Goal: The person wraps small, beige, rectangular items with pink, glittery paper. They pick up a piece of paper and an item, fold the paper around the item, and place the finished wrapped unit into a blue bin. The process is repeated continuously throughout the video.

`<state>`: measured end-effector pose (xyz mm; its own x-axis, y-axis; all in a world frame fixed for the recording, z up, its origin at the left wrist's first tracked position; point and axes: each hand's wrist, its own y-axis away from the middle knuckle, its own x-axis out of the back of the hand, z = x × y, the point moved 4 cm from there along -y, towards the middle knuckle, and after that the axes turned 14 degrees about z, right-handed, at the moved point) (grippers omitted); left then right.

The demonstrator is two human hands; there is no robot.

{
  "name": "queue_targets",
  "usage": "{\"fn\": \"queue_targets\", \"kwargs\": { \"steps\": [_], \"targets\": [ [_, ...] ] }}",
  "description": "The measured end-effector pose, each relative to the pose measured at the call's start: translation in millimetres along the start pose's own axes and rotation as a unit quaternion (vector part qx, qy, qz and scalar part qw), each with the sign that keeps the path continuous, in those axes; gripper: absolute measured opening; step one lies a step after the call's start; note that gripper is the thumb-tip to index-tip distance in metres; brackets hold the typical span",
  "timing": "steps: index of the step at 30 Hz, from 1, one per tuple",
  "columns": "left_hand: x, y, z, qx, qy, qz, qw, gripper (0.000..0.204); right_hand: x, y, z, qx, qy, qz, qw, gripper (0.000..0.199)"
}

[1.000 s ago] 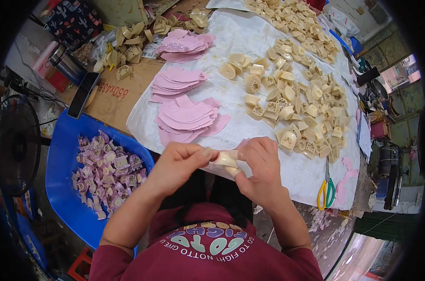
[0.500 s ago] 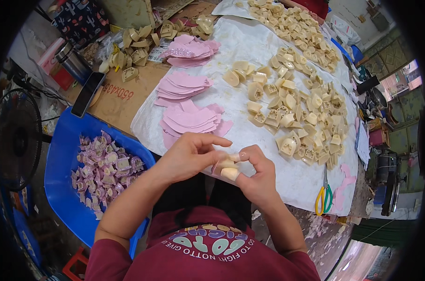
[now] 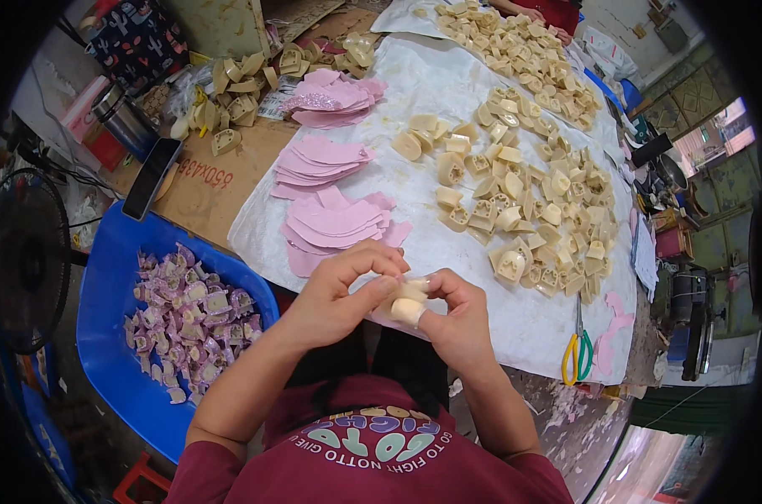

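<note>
In front of my body, over the near edge of the table, my right hand (image 3: 463, 319) grips a small beige shoe heel (image 3: 408, 311) between thumb and fingers. Close against it on the left, my left hand (image 3: 335, 294) is closed, thumb and forefinger pinching at a thin pink cover piece (image 3: 384, 318) along the heel's side. Motion blur and fingers hide part of that contact. Beyond my left hand lie stacks of cut pink pieces: a near stack (image 3: 335, 223), a middle stack (image 3: 320, 164) and a far, partly glittery stack (image 3: 335, 97).
Loose beige heels (image 3: 532, 202) spread over the white cloth (image 3: 406, 189). Lower left, a blue tub (image 3: 104, 344) holds pink-covered heels. Scissors (image 3: 578, 353) and a pink scrap (image 3: 612, 332) lie right. A phone (image 3: 152, 178), flask (image 3: 125, 122) and fan (image 3: 26, 256) stand left. Another person's hand (image 3: 528, 13) shows far off.
My left fingers have curled in and drawn together beside the heel, where the forefinger was stretched out before. My right hand keeps its grip. The whole view has shifted slightly.
</note>
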<state>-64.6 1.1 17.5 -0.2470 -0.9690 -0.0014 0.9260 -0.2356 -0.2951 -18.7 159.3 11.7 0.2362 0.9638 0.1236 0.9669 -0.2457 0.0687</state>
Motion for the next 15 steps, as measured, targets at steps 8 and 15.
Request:
{"fn": "queue_targets", "kwargs": {
  "steps": [8, 15],
  "targets": [
    [0.0, 13.9, 6.6, -0.015, -0.004, 0.032, 0.999, 0.008, 6.8, -3.0, -15.3, 0.102, 0.094, -0.015, 0.990, 0.025],
    [14.1, 27.6, 13.9, 0.004, 0.159, 0.097, 0.983, 0.017, 19.0, 6.1, -45.5, 0.254, 0.045, -0.009, 0.966, 0.079]
  ]
}}
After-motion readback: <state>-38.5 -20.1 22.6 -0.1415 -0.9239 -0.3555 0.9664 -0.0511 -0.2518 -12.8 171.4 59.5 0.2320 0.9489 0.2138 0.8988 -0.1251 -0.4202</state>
